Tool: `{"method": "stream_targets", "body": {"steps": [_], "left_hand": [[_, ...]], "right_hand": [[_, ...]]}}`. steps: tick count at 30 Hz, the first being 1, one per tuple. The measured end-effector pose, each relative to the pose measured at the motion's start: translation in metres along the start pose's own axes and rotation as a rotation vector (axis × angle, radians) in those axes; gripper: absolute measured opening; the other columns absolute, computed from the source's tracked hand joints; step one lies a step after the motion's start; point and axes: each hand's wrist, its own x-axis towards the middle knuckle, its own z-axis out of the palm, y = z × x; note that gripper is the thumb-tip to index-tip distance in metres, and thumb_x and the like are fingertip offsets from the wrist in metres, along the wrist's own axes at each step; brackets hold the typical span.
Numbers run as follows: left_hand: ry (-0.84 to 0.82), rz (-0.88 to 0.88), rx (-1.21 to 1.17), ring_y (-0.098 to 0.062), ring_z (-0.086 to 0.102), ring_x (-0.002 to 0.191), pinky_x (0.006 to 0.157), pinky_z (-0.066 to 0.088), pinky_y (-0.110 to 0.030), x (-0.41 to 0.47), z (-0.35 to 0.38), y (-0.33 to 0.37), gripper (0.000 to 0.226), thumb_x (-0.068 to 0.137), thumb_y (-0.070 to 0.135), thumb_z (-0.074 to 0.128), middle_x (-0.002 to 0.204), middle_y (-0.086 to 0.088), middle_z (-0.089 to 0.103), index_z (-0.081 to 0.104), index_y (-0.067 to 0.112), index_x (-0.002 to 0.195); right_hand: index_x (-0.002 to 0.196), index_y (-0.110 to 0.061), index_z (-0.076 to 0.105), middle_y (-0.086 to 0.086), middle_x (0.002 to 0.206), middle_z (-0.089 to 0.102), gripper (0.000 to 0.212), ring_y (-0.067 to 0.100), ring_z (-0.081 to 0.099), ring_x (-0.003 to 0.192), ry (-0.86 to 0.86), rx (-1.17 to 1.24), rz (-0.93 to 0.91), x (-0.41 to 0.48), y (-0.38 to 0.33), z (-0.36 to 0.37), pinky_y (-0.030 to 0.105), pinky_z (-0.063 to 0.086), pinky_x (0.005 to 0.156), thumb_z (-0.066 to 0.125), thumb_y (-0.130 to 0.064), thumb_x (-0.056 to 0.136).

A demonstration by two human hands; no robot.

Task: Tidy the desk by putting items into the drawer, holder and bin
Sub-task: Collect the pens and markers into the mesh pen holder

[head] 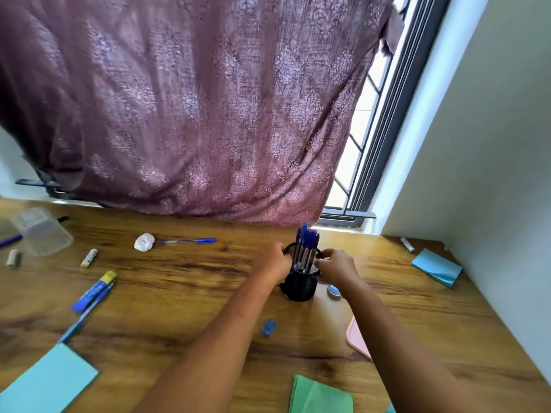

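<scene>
No writing can be read: the print on the blue-and-yellow glue stick (94,290) at the left is smeared by blur. The black mesh holder (299,283) stands upright near the middle of the desk (179,275), with a bunch of blue pens (306,241) standing in it. The left grip (272,262) is curled round its left side near the rim and the right grip (337,266) clasps the right side, so both are grasping the holder; their fingertips are hidden against the mesh. A small tape roll (333,291) is half covered by the right wrist. A pink item (357,338), green paper (320,394) and a light blue sheet (47,383) are cut off by an arm or the frame's edge. A capped blue pen (190,241) lies beside a crumpled paper ball (144,242). A clear plastic container (41,231) sits far left, a blue sharpener (269,327) between the forearms, and a blue notepad (436,267) by the wall. A purple curtain (193,114) hangs behind.
</scene>
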Motion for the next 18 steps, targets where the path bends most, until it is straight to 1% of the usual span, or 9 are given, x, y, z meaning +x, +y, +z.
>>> {"method": "stream_targets", "body": {"steps": [1,3,6,8,10,12,15,16,18], "left_hand": [[0.011,-0.011,0.005,-0.01,0.06,0.061,0.044,0.045,-0.02,-0.003,-0.003,0.002,0.018,0.094,0.017,0.051,0.08,0.001,0.062,0.061,0.012,0.107],[0.045,-0.024,0.018,-0.019,0.065,0.078,0.064,0.054,-0.032,-0.007,-0.008,0.0,0.019,0.093,0.018,0.051,0.092,-0.004,0.066,0.061,0.012,0.108],[0.099,-0.051,-0.016,-0.027,0.066,0.091,0.077,0.054,-0.034,-0.017,-0.02,-0.012,0.025,0.092,0.019,0.051,0.102,-0.011,0.069,0.062,0.01,0.113],[0.127,-0.09,-0.096,-0.03,0.07,0.083,0.072,0.058,-0.038,-0.025,-0.03,-0.023,0.023,0.093,0.016,0.05,0.097,-0.015,0.07,0.062,0.011,0.112],[0.164,-0.123,-0.111,-0.027,0.071,0.073,0.066,0.06,-0.037,-0.035,-0.044,-0.035,0.022,0.093,0.015,0.05,0.093,-0.014,0.071,0.063,0.011,0.111],[0.184,-0.152,-0.147,-0.026,0.071,0.073,0.063,0.06,-0.036,-0.044,-0.058,-0.048,0.023,0.094,0.014,0.05,0.095,-0.014,0.071,0.062,0.01,0.114],[0.227,-0.186,-0.18,-0.026,0.071,0.074,0.06,0.06,-0.034,-0.055,-0.084,-0.072,0.031,0.094,0.015,0.051,0.098,-0.014,0.071,0.059,0.012,0.124],[0.241,-0.195,-0.188,-0.025,0.071,0.073,0.059,0.059,-0.033,-0.057,-0.093,-0.08,0.032,0.094,0.015,0.052,0.097,-0.014,0.071,0.058,0.012,0.125],[0.257,-0.209,-0.199,-0.025,0.07,0.07,0.056,0.059,-0.031,-0.057,-0.109,-0.096,0.03,0.093,0.014,0.052,0.095,-0.014,0.071,0.059,0.01,0.122]], "right_hand": [[0.107,0.0,0.066,0.023,0.099,0.066,0.026,0.037,0.068,0.084,0.001,-0.001,-0.013,-0.001,-0.003,0.002,0.047,0.058,0.078,0.053,-0.004,0.085],[0.106,0.0,0.066,0.025,0.103,0.065,0.028,0.04,0.066,0.092,-0.006,-0.001,-0.046,-0.005,-0.008,0.007,0.049,0.056,0.081,0.051,-0.002,0.083],[0.095,-0.003,0.068,0.021,0.096,0.066,0.025,0.04,0.065,0.09,-0.014,-0.046,-0.118,-0.012,-0.017,0.018,0.05,0.055,0.081,0.049,-0.002,0.079],[0.085,-0.008,0.066,0.016,0.089,0.063,0.02,0.036,0.065,0.087,-0.027,-0.084,-0.169,-0.021,-0.026,0.028,0.046,0.055,0.078,0.049,-0.003,0.077],[0.082,-0.007,0.065,0.014,0.086,0.062,0.017,0.031,0.063,0.081,-0.056,-0.126,-0.208,-0.03,-0.037,0.041,0.042,0.056,0.073,0.05,-0.003,0.076],[0.077,-0.007,0.063,0.01,0.078,0.061,0.012,0.026,0.061,0.071,-0.097,-0.145,-0.228,-0.039,-0.049,0.055,0.035,0.053,0.064,0.052,-0.003,0.076],[0.074,-0.008,0.061,0.007,0.073,0.06,0.008,0.022,0.058,0.065,-0.158,-0.16,-0.248,-0.051,-0.069,0.082,0.02,0.044,0.051,0.055,-0.003,0.077],[0.071,-0.009,0.058,0.007,0.072,0.06,0.01,0.017,0.056,0.058,-0.178,-0.147,-0.247,-0.054,-0.075,0.091,0.014,0.039,0.043,0.055,-0.002,0.077],[0.072,-0.01,0.054,0.005,0.068,0.056,0.012,0.005,0.048,0.046,-0.21,-0.109,-0.243,-0.061,-0.088,0.108,0.008,0.028,0.031,0.053,0.001,0.079]]}}
